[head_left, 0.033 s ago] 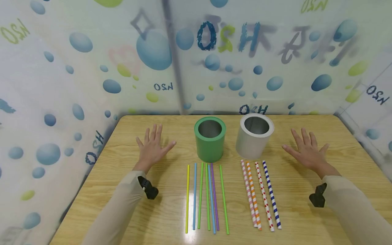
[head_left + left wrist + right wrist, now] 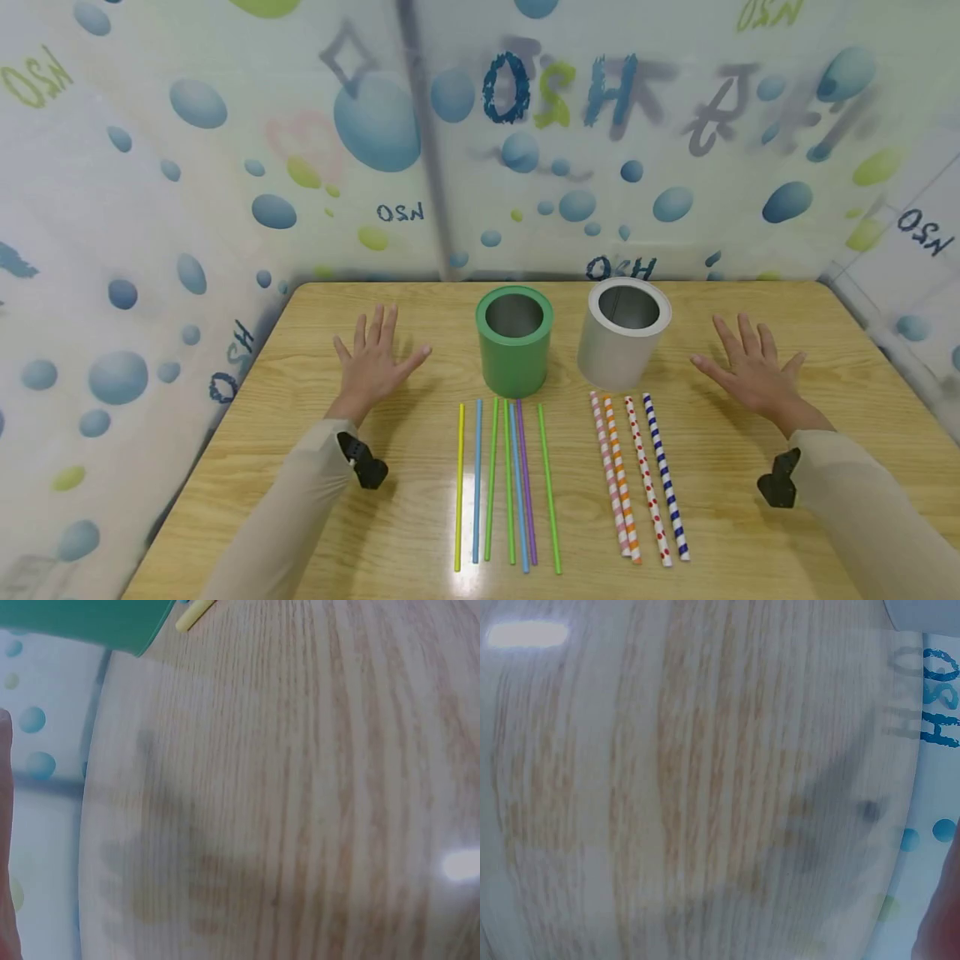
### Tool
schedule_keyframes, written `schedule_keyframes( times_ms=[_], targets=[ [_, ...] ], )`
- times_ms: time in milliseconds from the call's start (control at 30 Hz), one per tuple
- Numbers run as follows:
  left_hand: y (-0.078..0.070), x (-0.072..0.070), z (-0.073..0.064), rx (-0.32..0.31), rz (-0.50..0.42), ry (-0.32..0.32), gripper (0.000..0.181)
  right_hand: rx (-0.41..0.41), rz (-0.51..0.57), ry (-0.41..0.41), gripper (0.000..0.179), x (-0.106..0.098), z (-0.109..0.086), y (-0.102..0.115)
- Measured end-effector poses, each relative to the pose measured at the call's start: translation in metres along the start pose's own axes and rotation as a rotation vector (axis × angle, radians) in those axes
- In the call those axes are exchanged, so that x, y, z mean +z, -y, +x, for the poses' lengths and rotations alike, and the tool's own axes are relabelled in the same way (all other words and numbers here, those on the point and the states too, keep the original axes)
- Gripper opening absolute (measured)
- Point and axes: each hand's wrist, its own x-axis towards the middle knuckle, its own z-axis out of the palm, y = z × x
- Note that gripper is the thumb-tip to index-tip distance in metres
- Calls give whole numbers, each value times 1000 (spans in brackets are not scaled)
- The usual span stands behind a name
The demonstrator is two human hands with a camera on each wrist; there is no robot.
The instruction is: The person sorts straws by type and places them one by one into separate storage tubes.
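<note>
My left hand [image 2: 371,364] is spread above the left part of the table, fingers straight and holding nothing. To its right stands a green can [image 2: 514,358], open at the top. A white can [image 2: 617,354] stands beside it, nearest my right hand [image 2: 756,377], which is likewise spread and holds nothing. In front of the green can lie several thin plain straws, among them a yellow straw [image 2: 460,492] and a purple straw [image 2: 527,487]. Thicker patterned straws lie before the white can, including a blue-striped straw [image 2: 666,479] and a red-dotted straw [image 2: 648,483].
All of this is on a wooden table [image 2: 420,533]. A curtain [image 2: 480,183] printed with bubbles and letters hangs behind and at the sides. Each wrist carries a small black camera, such as the left camera [image 2: 363,461]. Light glares off the table's front.
</note>
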Motion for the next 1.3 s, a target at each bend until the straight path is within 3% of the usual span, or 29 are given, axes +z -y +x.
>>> schedule_keyframes(
  times_ms=[233,333,433,567,700,867,1067,1300],
  targets=[
    [2,3,-1,13,-14,6,92,8,10,-4,83,0,-2,-1],
    [-4,3,0,53,-69,-13,85,-8,37,-19,83,-3,-7,-2],
    [-19,-1,2,114,-204,-45,64,-49,82,-8,78,-10,-15,1],
    [-45,-11,5,155,-454,-82,33,-99,123,53,61,-23,-28,18],
    [-70,-21,9,135,-719,-79,29,-142,144,113,49,-31,-39,44],
    [-95,-25,18,86,-953,4,36,-204,197,193,40,-30,-48,78],
    [-108,-23,23,-2,-1038,70,35,-310,371,279,38,-7,-46,114],
    [-111,-22,25,-43,-1086,84,35,-379,528,248,33,32,-28,145]
  ],
)
